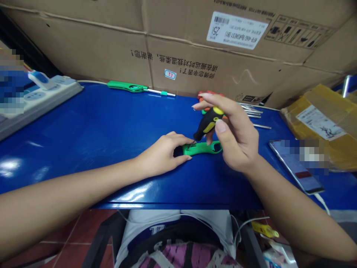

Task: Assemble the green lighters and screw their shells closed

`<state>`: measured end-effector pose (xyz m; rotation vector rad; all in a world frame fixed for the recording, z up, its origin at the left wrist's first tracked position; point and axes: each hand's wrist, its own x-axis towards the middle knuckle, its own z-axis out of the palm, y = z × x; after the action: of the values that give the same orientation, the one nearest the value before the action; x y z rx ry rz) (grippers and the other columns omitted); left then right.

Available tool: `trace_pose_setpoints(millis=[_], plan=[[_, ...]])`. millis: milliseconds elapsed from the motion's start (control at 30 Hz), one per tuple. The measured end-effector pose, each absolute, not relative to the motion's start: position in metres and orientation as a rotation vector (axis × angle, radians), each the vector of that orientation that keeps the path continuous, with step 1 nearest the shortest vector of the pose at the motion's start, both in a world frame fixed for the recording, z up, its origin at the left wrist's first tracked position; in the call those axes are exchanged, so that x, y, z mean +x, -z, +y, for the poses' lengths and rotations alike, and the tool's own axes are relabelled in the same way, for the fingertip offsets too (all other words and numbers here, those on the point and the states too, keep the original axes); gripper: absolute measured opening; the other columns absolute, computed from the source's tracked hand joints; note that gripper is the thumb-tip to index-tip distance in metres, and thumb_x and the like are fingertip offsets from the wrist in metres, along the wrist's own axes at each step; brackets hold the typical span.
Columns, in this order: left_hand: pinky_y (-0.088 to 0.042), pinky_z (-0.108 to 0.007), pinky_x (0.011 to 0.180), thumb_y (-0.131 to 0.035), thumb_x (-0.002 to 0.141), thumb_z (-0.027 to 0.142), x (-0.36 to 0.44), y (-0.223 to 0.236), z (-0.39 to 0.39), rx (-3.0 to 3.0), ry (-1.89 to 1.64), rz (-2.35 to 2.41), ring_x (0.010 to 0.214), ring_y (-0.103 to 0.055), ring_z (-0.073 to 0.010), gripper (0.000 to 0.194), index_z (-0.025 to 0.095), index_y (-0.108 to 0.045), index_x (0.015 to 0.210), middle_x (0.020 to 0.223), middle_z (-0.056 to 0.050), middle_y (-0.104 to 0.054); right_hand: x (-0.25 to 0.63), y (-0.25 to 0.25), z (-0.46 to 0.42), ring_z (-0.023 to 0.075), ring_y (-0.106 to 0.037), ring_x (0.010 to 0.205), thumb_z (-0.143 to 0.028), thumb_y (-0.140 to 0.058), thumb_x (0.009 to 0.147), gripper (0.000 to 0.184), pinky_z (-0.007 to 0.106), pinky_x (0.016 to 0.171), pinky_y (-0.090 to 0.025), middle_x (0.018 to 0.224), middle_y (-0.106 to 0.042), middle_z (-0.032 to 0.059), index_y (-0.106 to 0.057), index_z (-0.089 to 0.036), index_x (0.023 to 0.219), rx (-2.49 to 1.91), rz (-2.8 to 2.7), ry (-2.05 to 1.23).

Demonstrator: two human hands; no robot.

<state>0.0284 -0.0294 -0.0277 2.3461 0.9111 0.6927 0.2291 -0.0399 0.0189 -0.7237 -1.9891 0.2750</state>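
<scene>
My right hand [240, 132] grips a stubby screwdriver [208, 123] with a black and yellow handle, tilted so its thin shaft points down and left. The tip meets the left end of a green plastic lighter body [202, 148] lying on the blue table. Thumb and fingers of my left hand [167, 152] pinch that same end from the left and hold it against the tabletop. Whether the tip sits in a screw is too small to tell. Farther back lies a complete green long-neck lighter [126, 87] with a metal tube.
A large cardboard box [111, 44] stands along the table's back. Metal tubes [252, 111] and orange-red pieces [208, 95] lie behind my right hand. At right are a phone [295, 165] on a cable and a yellow-taped parcel [320, 123]; at left, a power strip [41, 96].
</scene>
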Motion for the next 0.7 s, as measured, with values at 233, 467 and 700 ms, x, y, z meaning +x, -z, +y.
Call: trace_pose_setpoints(millis=[233, 467, 700], plan=[[-0.050, -0.037, 0.094, -0.075, 0.085, 0.022, 0.0284, 0.0303, -0.0297, 2.347, -0.716, 0.921, 0.101, -0.064, -0.0222, 0.027, 0.019, -0.070, 0.111, 0.108, -0.005, -0.072, 0.2325, -0.0140, -0.0355, 0.0247, -0.069, 0.096, -0.037, -0.068, 0.091, 0.040, 0.043, 0.077, -0.064, 0.119, -0.069, 0.0046, -0.061, -0.032, 0.130, -0.660, -1.987, -0.079], [-0.050, -0.037, 0.095, -0.074, 0.085, 0.022, 0.0280, 0.0295, -0.0300, 2.346, -0.720, 0.906, 0.102, -0.063, -0.0224, 0.027, 0.018, -0.070, 0.111, 0.104, -0.005, -0.073, 0.2277, -0.0183, -0.0409, 0.0202, -0.070, 0.095, -0.031, -0.048, 0.100, 0.038, 0.037, 0.073, -0.064, 0.130, -0.065, 0.0051, -0.054, -0.029, 0.138, -0.726, -2.007, -0.266], [-0.050, -0.038, 0.096, -0.075, 0.085, 0.022, 0.0272, 0.0308, -0.0296, 2.344, -0.720, 0.898, 0.103, -0.064, -0.0223, 0.036, 0.017, -0.068, 0.119, 0.112, -0.006, -0.072, 0.2300, -0.0170, -0.0387, 0.0212, -0.070, 0.092, -0.038, -0.068, 0.090, 0.033, 0.035, 0.071, -0.063, 0.116, -0.070, 0.0051, -0.065, -0.029, 0.122, -0.853, -1.889, -0.093]])
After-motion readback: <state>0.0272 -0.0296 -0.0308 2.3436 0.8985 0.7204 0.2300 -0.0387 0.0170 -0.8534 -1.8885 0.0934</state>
